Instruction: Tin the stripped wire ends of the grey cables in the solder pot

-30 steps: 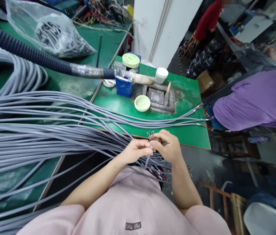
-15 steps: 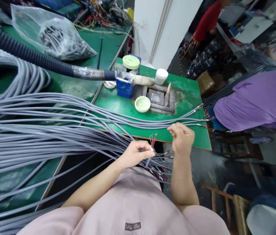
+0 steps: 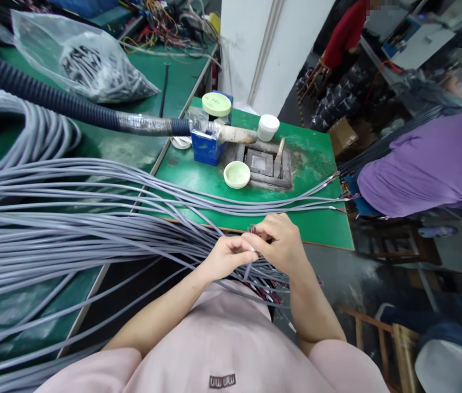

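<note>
My left hand [image 3: 229,256] pinches the end of a grey cable [image 3: 248,271] in front of my chest. Thin coloured wires [image 3: 252,229] stick up from that stripped end, partly hidden by fingers. Over them my right hand [image 3: 278,240] is closed, its thumb and fingertips at the wires and touching my left fingers. Many more grey cables [image 3: 132,229] run in from the left and pass beneath both hands. Below the hands lie their stripped ends [image 3: 270,292], showing red and dark wires.
A solder pot [image 3: 260,162] is set in the green table [image 3: 313,158], with a pale green dish [image 3: 237,174], white jar [image 3: 268,127] and blue box [image 3: 207,147] around it. A black hose [image 3: 92,112] crosses the left. A person in purple [image 3: 423,164] sits at right.
My right hand has moved left and down from above the table edge onto the coloured wires. My left hand stays in place, still pinching the cable. The view has shifted slightly.
</note>
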Tool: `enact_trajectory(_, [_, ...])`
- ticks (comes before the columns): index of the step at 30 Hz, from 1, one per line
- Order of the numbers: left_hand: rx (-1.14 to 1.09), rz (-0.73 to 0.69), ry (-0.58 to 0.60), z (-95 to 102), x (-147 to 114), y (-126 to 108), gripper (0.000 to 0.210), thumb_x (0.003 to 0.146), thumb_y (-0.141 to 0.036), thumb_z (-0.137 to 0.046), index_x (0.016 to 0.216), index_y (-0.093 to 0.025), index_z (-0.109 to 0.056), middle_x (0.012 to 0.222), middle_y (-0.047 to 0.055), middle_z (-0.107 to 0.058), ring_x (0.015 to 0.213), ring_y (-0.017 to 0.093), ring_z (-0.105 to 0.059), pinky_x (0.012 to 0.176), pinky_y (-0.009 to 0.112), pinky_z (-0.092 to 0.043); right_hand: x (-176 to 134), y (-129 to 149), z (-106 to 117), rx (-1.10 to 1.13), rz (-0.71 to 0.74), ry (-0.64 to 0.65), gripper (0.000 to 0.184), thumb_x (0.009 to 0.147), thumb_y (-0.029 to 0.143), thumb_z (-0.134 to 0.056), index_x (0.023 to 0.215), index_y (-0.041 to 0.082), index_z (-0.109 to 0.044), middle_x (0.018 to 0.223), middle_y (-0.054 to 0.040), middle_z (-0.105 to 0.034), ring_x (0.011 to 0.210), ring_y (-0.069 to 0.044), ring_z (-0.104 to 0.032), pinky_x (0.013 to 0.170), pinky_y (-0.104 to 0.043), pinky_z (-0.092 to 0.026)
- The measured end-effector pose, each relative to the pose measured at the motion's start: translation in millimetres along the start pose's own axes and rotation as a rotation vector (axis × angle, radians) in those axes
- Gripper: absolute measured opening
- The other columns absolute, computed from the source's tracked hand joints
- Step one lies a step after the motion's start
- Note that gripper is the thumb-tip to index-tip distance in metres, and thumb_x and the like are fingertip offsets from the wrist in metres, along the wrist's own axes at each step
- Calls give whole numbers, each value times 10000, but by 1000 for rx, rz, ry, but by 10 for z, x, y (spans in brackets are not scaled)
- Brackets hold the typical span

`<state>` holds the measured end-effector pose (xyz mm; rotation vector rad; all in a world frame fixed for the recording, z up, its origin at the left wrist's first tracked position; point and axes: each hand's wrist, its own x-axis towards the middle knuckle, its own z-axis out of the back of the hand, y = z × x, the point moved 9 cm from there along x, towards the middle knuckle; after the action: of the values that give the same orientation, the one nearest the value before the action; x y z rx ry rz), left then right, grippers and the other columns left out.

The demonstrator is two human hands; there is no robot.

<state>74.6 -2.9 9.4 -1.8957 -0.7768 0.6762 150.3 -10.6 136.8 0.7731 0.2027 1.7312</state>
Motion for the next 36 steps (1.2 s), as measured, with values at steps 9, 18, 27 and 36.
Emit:
enact_trajectory(9, [-56, 40, -67, 121, 15, -81, 398, 584, -482, -823, 610, -114, -676, 557, 4, -602, 527, 81, -498, 550, 219, -404, -121, -101, 37, 66, -61, -55, 277, 908, 249, -526, 661, 212, -646, 588, 9, -606, 581, -128, -528, 643, -317, -377])
enact_trajectory(18, [-265, 162, -72, 177, 12, 80, 458, 509, -493, -865, 705, -99, -737, 575, 46, -667, 518, 95, -558, 558, 223, -439, -327, -161, 95, 183, 12, -212, 171, 857, 153, -586, 934, 253, -701, 751, -14, -688, 685, -169, -606, 705, -365, -472])
enact_trajectory(27, [-424, 119, -86, 143, 104, -70, 394, 569, -452, -851, 644, -103, -686, 587, 17, -634, 492, 66, -520, 505, 192, -420, -444, 190, -223, -94, 390, -8, 435, 827, 101, -570, 1180, 341, -652, 1251, -73, -629, 1179, -251, -559, 965, -445, -480])
enact_trajectory(36, [127, -278, 571, -526, -521, -847, 226, 778, -374, -701, 934, -224, -765, 895, 109, -747, 849, 242, -688, 822, 346, -539, 61, -614, 1016, -313, 152, -713, 313, 876, 245, -605, 1181, 239, -673, 1111, -116, -713, 1031, -284, -660, 885, -435, -504])
